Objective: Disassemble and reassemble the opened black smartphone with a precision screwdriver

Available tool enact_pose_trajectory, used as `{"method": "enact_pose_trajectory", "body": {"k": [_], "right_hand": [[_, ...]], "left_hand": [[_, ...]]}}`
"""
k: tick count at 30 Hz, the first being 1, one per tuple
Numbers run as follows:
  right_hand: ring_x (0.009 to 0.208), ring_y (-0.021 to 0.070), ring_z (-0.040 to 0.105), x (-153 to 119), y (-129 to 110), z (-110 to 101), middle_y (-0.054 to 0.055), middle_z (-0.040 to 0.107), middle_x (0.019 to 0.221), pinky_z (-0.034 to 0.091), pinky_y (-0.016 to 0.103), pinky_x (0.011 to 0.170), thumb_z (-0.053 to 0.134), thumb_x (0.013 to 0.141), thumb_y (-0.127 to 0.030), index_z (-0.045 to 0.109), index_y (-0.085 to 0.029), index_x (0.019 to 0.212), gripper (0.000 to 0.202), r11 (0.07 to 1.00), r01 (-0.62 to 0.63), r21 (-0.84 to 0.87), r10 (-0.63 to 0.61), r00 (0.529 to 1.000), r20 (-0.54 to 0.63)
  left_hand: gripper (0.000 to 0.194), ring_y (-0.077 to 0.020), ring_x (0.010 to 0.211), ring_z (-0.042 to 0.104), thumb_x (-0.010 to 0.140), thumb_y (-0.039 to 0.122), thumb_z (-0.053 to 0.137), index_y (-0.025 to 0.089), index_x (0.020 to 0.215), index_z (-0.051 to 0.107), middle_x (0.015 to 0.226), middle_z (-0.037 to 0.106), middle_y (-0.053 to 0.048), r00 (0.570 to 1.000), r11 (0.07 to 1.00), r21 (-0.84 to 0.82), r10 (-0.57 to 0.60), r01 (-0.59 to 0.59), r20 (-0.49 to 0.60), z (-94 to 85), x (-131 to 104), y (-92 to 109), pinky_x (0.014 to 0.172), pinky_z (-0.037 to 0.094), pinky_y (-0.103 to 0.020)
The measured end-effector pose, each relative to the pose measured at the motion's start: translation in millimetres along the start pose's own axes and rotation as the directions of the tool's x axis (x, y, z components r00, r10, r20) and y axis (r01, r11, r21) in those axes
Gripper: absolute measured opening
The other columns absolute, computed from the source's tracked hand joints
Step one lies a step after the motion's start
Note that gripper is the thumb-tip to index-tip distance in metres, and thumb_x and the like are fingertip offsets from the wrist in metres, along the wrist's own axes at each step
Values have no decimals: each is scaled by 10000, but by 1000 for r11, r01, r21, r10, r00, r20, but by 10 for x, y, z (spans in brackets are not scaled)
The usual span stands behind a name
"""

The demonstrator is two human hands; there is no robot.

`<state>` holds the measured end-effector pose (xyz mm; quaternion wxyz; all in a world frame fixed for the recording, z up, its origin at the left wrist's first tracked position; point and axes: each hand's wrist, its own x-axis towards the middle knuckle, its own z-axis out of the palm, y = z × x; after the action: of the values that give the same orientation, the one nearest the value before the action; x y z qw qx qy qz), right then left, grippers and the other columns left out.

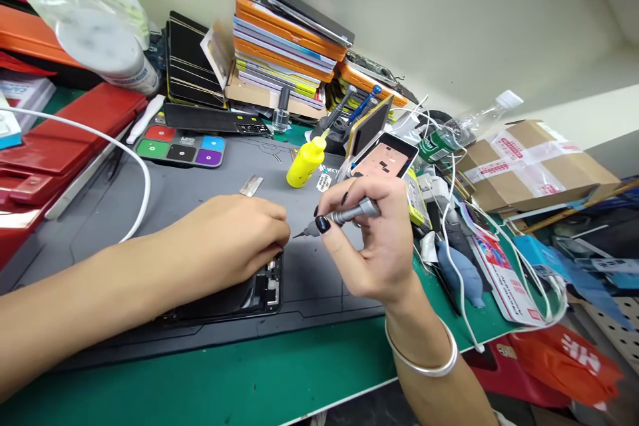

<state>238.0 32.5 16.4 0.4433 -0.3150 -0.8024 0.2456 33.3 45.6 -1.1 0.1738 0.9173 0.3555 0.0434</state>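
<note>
An opened phone [267, 289] lies on the dark grey work mat [319, 279], its inner parts showing at the right end. Over that phone rests my left hand [249, 233], fingers curled down at its upper edge. What those fingertips hold, if anything, is hidden. A grey precision screwdriver [344, 214] is gripped between the thumb and fingers of my right hand [374, 239]. The driver's thin tip points left, close to my left fingertips and apart from the phone. Much of the phone is covered by my left hand and forearm.
Beyond my hands stands a yellow bottle [305, 163], with a small metal piece [251, 185] left of it. A coloured magnetic pad [182, 150] lies farther back. Stacked orange cases [289, 33] line the wall. White cables [452, 246] and a cardboard box [539, 163] crowd the right; a red case [74, 146] sits left.
</note>
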Motion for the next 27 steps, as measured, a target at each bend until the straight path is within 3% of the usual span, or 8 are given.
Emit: {"method": "enact_pose_trajectory", "body": {"k": [4, 8, 13, 17, 22, 27], "right_hand": [[725, 124, 562, 3, -12, -59, -16, 560, 886, 461, 260, 574, 598, 778, -19, 408, -256, 999, 375, 997, -17, -72, 17, 1000, 0], [717, 124, 563, 6, 2, -94, -15, 564, 879, 461, 252, 557, 596, 783, -35, 405, -258, 991, 360, 994, -13, -109, 11, 1000, -13], [700, 120, 563, 12, 26, -118, -14, 565, 867, 456, 241, 533, 597, 782, -39, 408, -256, 995, 358, 991, 2, -134, -4, 1000, -17], [710, 117, 580, 2, 4, -67, -17, 570, 866, 442, 214, 505, 588, 787, -37, 406, -257, 1002, 358, 994, 5, -111, -3, 1000, 17], [698, 109, 596, -31, -9, 76, -21, 569, 859, 502, 216, 543, 560, 810, -45, 400, -254, 1014, 333, 998, 21, -55, -14, 992, 128], [694, 110, 597, -39, 15, 128, -20, 570, 856, 525, 227, 563, 543, 824, -53, 393, -253, 1015, 314, 998, 22, -62, -12, 988, 153]], "left_hand": [[176, -193, 756, 666, 918, 155, 527, 220, 862, 681, 874, 696, -7, 1000, 999, 28, 25, -24, -17, 17, 35, 21, 596, 413, -297], [157, -197, 701, 597, 862, 81, 535, 191, 803, 630, 797, 640, -32, 987, 980, 149, 142, -130, -74, 117, 45, 51, 626, 426, -316], [167, -216, 687, 569, 801, 42, 515, 180, 856, 590, 824, 627, -58, 975, 956, 244, 193, -162, -108, 191, 40, 36, 639, 458, -346], [181, -196, 704, 600, 828, 29, 484, 198, 838, 548, 833, 647, -43, 988, 972, 210, 123, -101, -93, 87, 35, -64, 706, 508, -338], [238, -268, 907, 680, 821, -32, 463, 171, 855, 582, 902, 695, -91, 996, 960, 274, -46, 64, -72, 20, 37, -120, 822, 542, -397], [238, -248, 838, 666, 824, -23, 472, 174, 875, 597, 877, 686, -71, 999, 965, 260, -7, 18, -45, 9, 29, -122, 806, 525, -387]]}}
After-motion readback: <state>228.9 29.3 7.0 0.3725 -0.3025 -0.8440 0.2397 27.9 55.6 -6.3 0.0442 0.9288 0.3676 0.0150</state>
